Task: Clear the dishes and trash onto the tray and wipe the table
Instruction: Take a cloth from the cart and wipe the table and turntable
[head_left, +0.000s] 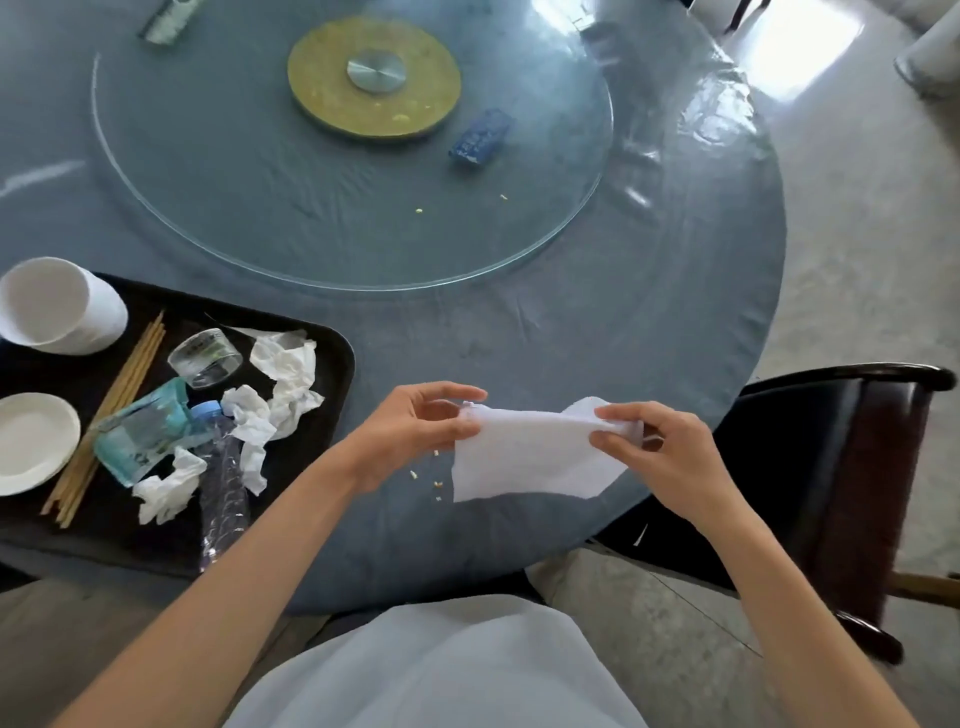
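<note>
At your left, the black tray already carries the cups, chopsticks, bottle and crumpled napkins. Your left hand pinches one upper corner of the white wipe, held just above the table edge; your right hand pinches the other. The wipe looks thin, limp and very light, so it will likely sag and bunch. Fold it into a pad and press flat over the crumbs beside it.

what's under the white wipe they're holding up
Below the white wipe, pinched between the left hand and right hand, a few crumbs show on the blue table by its left edge. Anything directly beneath it is hidden.
</note>
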